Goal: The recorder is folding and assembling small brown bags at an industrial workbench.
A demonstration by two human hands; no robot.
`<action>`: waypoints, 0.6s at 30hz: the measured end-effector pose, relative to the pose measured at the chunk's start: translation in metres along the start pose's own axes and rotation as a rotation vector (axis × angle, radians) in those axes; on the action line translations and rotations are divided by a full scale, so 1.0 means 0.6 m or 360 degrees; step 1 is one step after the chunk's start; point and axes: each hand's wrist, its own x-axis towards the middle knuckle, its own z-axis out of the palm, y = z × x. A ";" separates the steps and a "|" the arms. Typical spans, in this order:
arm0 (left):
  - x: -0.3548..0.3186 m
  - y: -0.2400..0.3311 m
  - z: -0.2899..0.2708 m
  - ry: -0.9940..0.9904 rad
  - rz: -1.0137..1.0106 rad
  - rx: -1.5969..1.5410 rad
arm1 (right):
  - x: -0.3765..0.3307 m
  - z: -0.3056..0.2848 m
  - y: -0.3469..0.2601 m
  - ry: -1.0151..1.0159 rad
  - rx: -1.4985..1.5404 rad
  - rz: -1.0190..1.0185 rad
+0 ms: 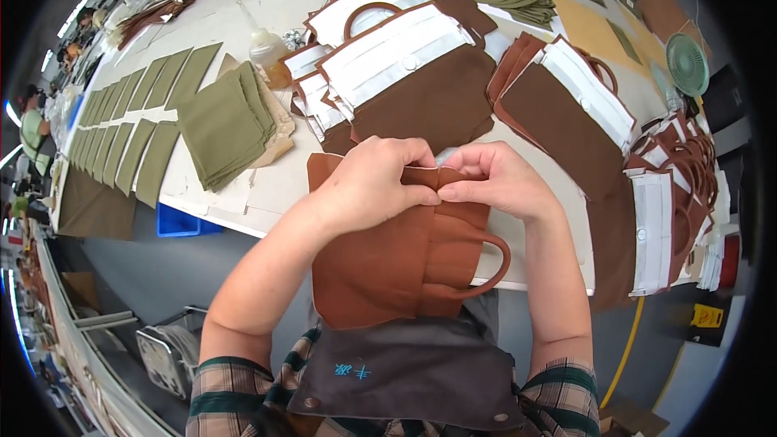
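A reddish-brown leather bag panel (368,263) with a looped handle (495,269) hangs over the table's front edge, close to my body. Along its upper edge, my left hand (376,178) pinches the leather between thumb and fingers. Just beside it, thumb to thumb, my right hand (498,182) pinches the same edge. The exact spot between the fingertips is partly covered. Right behind my hands lies a stack of dark brown bag panels (421,101) with white strips and brown handles.
Folded olive fabric pieces (222,125) lie to the left, near rows of olive strips (154,150). A squeeze bottle (263,44) stands behind them. More brown panels (566,117) and a handle pile (684,170) occupy the right. A green fan (687,63) stands far right; a blue bin (184,222) sits below the table.
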 end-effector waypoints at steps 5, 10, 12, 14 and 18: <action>-0.052 0.022 0.044 0.0576 0.0271 0.0308 | -0.031 0.027 -0.006 0.0013 -0.0055 -0.0165; -0.089 0.017 0.072 0.0747 0.0270 0.0183 | -0.046 0.043 -0.008 -0.0024 -0.0003 -0.0149; -0.088 0.024 0.067 0.0680 0.0265 0.0180 | -0.044 0.036 0.004 -0.0130 -0.0029 -0.0233; -0.087 0.027 0.066 0.0602 0.0262 0.0172 | -0.043 0.033 0.008 -0.0146 -0.0077 -0.0307; -0.084 0.021 0.062 0.0488 0.0272 0.0063 | -0.044 0.029 0.010 -0.0159 -0.0118 -0.0359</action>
